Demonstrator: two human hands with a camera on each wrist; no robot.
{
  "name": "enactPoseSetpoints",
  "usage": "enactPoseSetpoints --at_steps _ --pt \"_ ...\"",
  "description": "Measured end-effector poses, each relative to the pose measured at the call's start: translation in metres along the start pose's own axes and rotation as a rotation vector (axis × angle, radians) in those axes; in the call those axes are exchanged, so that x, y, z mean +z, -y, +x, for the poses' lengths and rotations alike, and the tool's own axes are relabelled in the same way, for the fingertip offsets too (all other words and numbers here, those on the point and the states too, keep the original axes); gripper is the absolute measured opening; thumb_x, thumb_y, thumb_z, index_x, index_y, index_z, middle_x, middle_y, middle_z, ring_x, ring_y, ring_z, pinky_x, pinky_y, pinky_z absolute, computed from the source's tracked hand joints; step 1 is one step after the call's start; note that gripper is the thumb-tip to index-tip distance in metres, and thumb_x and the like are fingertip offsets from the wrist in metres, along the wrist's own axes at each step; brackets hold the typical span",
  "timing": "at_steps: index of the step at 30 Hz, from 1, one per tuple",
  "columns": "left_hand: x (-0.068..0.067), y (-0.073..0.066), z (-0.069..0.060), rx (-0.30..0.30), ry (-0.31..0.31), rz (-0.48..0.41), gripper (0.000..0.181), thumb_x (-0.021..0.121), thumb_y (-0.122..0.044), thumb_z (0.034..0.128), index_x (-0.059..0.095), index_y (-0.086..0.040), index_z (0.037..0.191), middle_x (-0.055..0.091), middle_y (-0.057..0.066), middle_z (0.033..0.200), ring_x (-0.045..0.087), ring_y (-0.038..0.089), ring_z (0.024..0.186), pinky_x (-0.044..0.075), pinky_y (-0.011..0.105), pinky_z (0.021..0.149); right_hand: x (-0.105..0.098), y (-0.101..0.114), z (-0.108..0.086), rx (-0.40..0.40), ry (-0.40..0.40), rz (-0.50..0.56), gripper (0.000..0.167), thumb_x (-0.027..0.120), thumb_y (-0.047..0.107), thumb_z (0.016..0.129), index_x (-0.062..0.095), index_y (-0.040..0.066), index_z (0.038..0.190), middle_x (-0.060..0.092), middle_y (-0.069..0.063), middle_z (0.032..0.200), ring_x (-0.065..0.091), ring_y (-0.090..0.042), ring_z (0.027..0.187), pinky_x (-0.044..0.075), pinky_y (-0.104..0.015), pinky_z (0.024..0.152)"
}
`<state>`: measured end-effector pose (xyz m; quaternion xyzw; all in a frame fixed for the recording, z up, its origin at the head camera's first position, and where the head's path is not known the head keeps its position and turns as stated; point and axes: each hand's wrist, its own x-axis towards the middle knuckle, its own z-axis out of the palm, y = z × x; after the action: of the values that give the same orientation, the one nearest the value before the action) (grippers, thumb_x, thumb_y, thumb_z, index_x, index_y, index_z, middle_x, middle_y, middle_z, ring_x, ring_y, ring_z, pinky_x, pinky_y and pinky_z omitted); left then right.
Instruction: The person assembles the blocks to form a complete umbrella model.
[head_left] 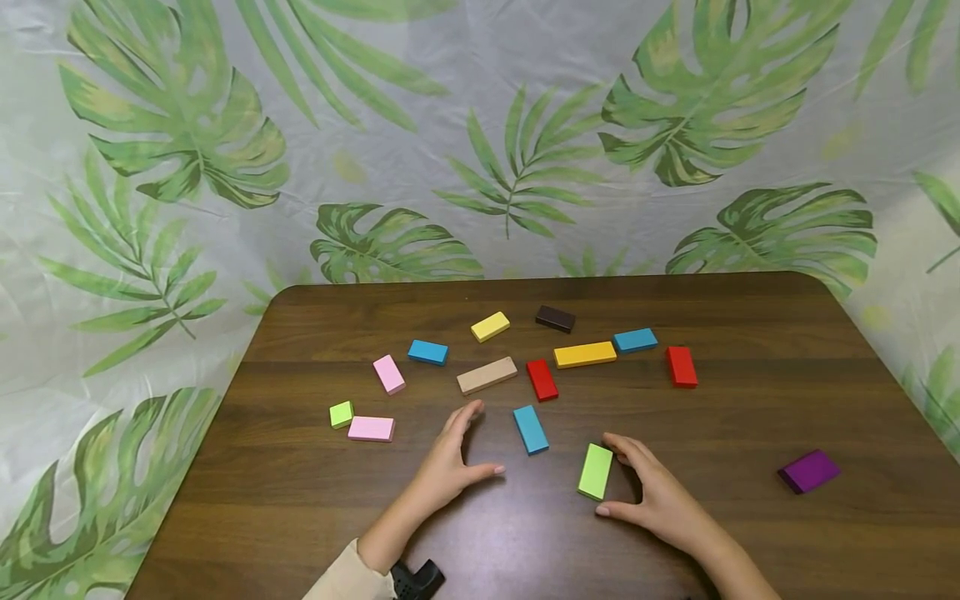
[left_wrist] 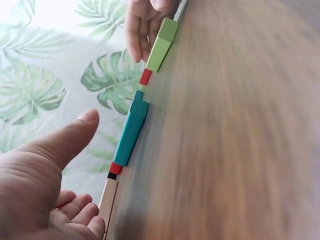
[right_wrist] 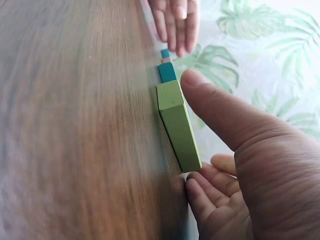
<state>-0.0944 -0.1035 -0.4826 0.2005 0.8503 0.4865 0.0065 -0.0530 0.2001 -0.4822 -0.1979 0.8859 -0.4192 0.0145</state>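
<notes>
My left hand (head_left: pixel 446 468) hovers over the middle of the table, thumb and fingers spread, with nothing between them. The nearest piece to it is a blue block (head_left: pixel 531 430), lying flat to its right. On the right, my right hand (head_left: pixel 660 502) has its thumb and fingers apart beside a light green block (head_left: pixel 596 472), which lies flat on the wood. In the right wrist view, the fingertips come very close to one end of the light green block (right_wrist: pixel 181 130); whether they touch it I cannot tell.
Beyond the hands lie a tan block (head_left: pixel 487 376), red blocks (head_left: pixel 542 380) (head_left: pixel 682 367), an orange block (head_left: pixel 585 355), and a dark brown block (head_left: pixel 556 318). Pink blocks (head_left: pixel 371 428) and a small green block (head_left: pixel 341 414) sit left; a purple block (head_left: pixel 810 472) lies far right.
</notes>
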Motion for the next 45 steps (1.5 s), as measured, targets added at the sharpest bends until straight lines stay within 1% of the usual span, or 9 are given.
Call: enactPoseSetpoints --at_steps 6,12,15,23,30,36,39,41,45 --pt "0.006 0.0 0.006 0.017 0.028 0.009 0.085 0.078 -0.027 0.0686 0.032 0.0 0.135 0.04 0.01 0.131 0.04 0.023 0.118 0.032 0.041 0.097 0.001 0.001 0.001 0.004 0.001 -0.034 0.08 0.078 0.035 0.066 0.041 0.004 0.13 0.043 -0.004 0.127 0.045 -0.017 0.11 0.028 -0.009 0.091" --pt "0.013 0.001 0.011 0.029 0.038 0.036 0.083 0.079 -0.026 0.0686 0.035 -0.001 0.135 0.042 0.009 0.129 0.04 0.021 0.118 0.033 0.039 0.097 0.001 0.002 0.001 -0.005 -0.014 -0.106 0.075 0.075 0.039 0.069 0.044 0.005 0.128 0.044 -0.004 0.125 0.046 -0.02 0.11 0.038 -0.029 0.09" --pt "0.017 0.001 0.014 0.037 0.039 0.056 0.082 0.079 -0.026 0.0685 0.037 -0.002 0.134 0.044 0.008 0.127 0.04 0.02 0.118 0.033 0.039 0.097 0.002 0.002 0.001 0.008 -0.012 -0.116 0.074 0.075 0.039 0.069 0.045 0.006 0.128 0.044 -0.003 0.125 0.045 -0.019 0.111 0.039 -0.032 0.09" --pt "0.028 -0.004 0.022 -0.002 0.045 0.119 0.079 0.077 -0.032 0.0695 0.04 -0.004 0.133 0.044 0.008 0.128 0.039 0.023 0.118 0.034 0.039 0.096 0.003 0.001 0.002 0.037 0.005 -0.134 0.075 0.077 0.038 0.068 0.044 0.008 0.129 0.043 -0.002 0.125 0.04 -0.017 0.114 0.037 -0.042 0.09" --pt "0.036 -0.008 0.028 -0.033 0.042 0.193 0.075 0.077 -0.03 0.0702 0.042 -0.004 0.131 0.044 0.009 0.127 0.039 0.024 0.118 0.033 0.038 0.096 0.003 0.001 0.002 0.041 0.012 -0.119 0.074 0.077 0.038 0.068 0.045 0.008 0.128 0.042 -0.003 0.126 0.04 -0.018 0.115 0.037 -0.044 0.09" --pt "0.038 -0.008 0.031 -0.035 0.038 0.215 0.072 0.077 -0.028 0.071 0.043 -0.004 0.13 0.046 0.009 0.124 0.04 0.025 0.116 0.034 0.038 0.095 0.003 0.001 0.003 0.037 0.016 -0.123 0.072 0.077 0.035 0.069 0.045 0.007 0.127 0.042 -0.004 0.126 0.039 -0.018 0.115 0.036 -0.044 0.09" --pt "0.038 -0.009 0.031 -0.03 0.043 0.21 0.07 0.077 -0.027 0.0714 0.044 -0.005 0.129 0.046 0.008 0.124 0.041 0.024 0.116 0.035 0.038 0.095 0.003 0.002 0.003 0.036 0.011 -0.131 0.069 0.078 0.033 0.069 0.046 0.008 0.125 0.043 -0.003 0.125 0.04 -0.017 0.114 0.037 -0.038 0.091" --pt "0.037 -0.01 0.031 -0.023 0.045 0.205 0.069 0.076 -0.026 0.0718 0.044 -0.004 0.129 0.046 0.008 0.124 0.042 0.023 0.115 0.035 0.037 0.095 0.003 0.002 0.003 0.035 0.007 -0.129 0.068 0.078 0.031 0.069 0.047 0.009 0.124 0.043 -0.001 0.124 0.041 -0.016 0.113 0.037 -0.031 0.092" --pt "0.036 -0.01 0.032 -0.008 0.044 0.176 0.068 0.076 -0.024 0.0724 0.044 -0.003 0.129 0.045 0.009 0.123 0.045 0.02 0.111 0.037 0.034 0.094 0.002 0.002 0.003 0.024 -0.008 -0.115 0.066 0.078 0.029 0.069 0.048 0.01 0.124 0.042 0.001 0.122 0.043 -0.014 0.109 0.039 -0.029 0.09"
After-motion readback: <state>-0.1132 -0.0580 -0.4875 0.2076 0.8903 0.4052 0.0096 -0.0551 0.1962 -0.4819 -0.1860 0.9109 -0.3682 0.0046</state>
